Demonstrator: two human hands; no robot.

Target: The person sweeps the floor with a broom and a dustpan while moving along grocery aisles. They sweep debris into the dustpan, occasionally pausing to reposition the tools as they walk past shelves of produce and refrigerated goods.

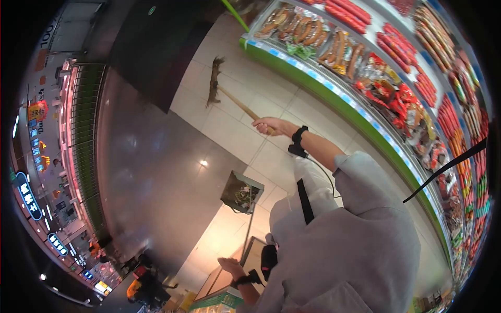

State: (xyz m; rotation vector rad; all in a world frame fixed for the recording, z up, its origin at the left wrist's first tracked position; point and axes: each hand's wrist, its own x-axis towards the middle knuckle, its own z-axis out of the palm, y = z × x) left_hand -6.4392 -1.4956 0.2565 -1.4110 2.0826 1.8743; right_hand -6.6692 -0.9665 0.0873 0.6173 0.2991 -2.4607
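Tiled floor [229,125] runs beside the sausage counter [365,78] on the right. Dustpan [241,192] stands near, w/ debris inside. Broom [224,91] head lies far on the tiles. Best bet: short low strokes toward the pan. R hand [269,125] is closed round the broom stick, arm stretched out. L hand [229,265] is at the pan's handle, grip unclear.

No legible text — glowing shop signs [28,195] at far left, characters too blurred to read

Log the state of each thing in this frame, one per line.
broom: bristles on the floor, handle held in right hand
left hand: holds the dustpan's handle
dustpan: upright, litter inside
display case: stocked with packaged sausages
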